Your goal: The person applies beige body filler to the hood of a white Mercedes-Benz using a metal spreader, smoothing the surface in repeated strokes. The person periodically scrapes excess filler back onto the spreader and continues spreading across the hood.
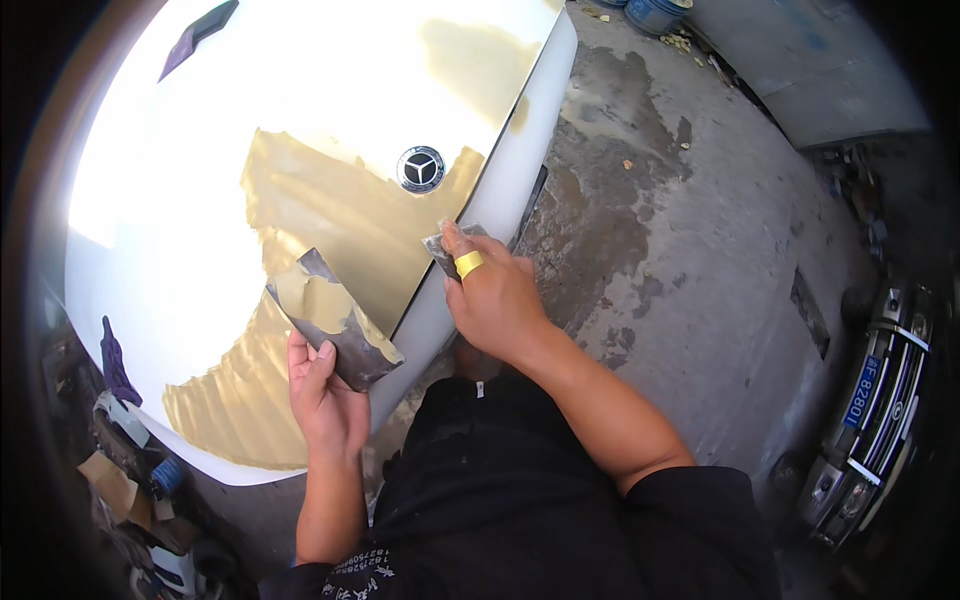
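My left hand (325,405) grips the lower edge of a dark rectangular putty board (350,345), which carries a smear of tan putty (312,300). Closed round a small grey putty scraper (442,258), my right hand (502,305) is over the near edge of a white car hood (340,75); a yellow band circles one of its fingers. Broad tan putty (325,205) is spread across the hood, around and below a round emblem (421,169). I cannot tell whether the scraper touches the panel.
Purple-covered pieces (118,370) stick out at the hood's left edge. A blue bucket (655,14) stands at the far right on stained concrete floor (690,220). Another car's front (880,400) is on the right. Cardboard (112,487) and clutter lie at lower left.
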Tool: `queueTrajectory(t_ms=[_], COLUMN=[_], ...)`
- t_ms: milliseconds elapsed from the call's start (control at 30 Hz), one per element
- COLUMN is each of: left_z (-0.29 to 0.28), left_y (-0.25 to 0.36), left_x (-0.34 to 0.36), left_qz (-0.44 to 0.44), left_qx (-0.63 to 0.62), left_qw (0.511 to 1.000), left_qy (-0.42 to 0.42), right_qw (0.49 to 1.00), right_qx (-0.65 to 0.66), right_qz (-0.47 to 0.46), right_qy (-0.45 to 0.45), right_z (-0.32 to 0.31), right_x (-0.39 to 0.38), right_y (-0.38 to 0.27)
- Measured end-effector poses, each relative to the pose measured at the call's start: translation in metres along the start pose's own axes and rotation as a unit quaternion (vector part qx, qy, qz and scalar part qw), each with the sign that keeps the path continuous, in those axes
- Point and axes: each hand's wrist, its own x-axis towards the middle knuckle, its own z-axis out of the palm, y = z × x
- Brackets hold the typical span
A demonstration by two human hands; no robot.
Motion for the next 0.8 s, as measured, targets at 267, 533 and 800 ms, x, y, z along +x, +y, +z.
queueTrajectory(t_ms=[267,533,800], left_z=[0.019,0.020,0.000], left_y=[-0.009,0.005,0.003], left_x=[0.009,0.004,-0.004], left_qz=[-0.048,0.017,0.006], left_qx=[-0.050,0.004,-0.013], left_qw=[0.997,0.999,1.000], left_qy=[-0.039,-0.029,-0.018], right_qw=[0.878,0.992,0.991], right_qx=[0.442,-0.048,-0.121], right_qz=[-0.149,-0.029,0.049], right_qy=[-0.105,0.115,0.037], right_z=[-0.004,-0.032,-0.032], right_x=[-0.052,0.040,0.065], right_y=[0.010,0.055,0.023])
